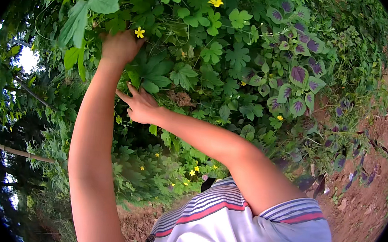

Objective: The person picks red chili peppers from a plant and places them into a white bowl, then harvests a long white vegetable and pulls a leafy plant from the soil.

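Observation:
A dense climbing vine with lobed green leaves [238, 57], resembling bitter gourd, spreads in front of me. My left hand [120, 46] reaches up into the foliage. Its fingers disappear among the leaves, so whatever they touch is hidden. A small yellow flower [139, 32] sits right beside its knuckles, and a large pale-green leaf [75, 24] hangs to its left. Lower down, my right hand [143, 106] is held by the vine with its fingers spread and nothing visible in them. Broad dark-green leaves [152, 76] lie just above it.
Purple-and-green leafy plants, likely amaranth [299, 75], grow on the right beside bare reddish soil [364, 207]. A dry brown leaf [181, 98] is caught in the vine. On the left, a thin pole [16, 152] and a branch [33, 94] cross the shaded greenery.

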Demonstrator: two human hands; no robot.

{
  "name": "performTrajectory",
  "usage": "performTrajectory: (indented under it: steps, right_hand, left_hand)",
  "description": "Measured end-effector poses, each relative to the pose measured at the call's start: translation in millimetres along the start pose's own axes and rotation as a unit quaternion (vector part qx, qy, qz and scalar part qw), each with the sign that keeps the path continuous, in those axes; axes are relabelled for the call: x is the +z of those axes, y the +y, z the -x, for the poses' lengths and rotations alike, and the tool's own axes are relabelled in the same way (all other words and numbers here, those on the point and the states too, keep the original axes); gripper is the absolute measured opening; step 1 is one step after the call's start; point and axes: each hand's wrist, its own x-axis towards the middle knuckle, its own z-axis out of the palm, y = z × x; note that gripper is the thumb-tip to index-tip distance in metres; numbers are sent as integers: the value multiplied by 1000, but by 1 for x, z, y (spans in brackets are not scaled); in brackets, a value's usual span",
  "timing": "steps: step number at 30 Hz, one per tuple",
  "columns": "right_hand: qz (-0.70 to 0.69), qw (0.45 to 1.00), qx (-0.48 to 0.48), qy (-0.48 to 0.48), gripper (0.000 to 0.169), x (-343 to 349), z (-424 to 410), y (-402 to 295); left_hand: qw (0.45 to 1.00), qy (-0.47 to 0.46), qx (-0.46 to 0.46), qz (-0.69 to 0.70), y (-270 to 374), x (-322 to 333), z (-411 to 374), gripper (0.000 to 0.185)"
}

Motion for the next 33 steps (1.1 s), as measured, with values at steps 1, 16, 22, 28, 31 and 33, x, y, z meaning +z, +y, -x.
performTrajectory:
  steps: [1,16,22,28,31,33]
  right_hand:
    - [2,1000,-11,-17,57,-9,3,7]
    - [-268,933,70,229,29,-155,-27,185]
    - [-342,909,94,219,27,-217,15,122]
    - [-379,893,35,241,27,-260,43,87]
    - [-418,867,9,273,25,-285,47,87]
    - [-561,809,49,170,28,-296,54,85]
  left_hand:
    - [996,-62,-53,27,-10,-5,-6,45]
    - [995,-9,-35,89,-26,-4,-18,32]
    - [994,38,23,100,-27,-1,-15,32]
    - [981,54,60,176,3,-13,-22,41]
    - [966,23,67,250,20,-24,-16,40]
    - [973,7,68,222,29,-31,-11,40]
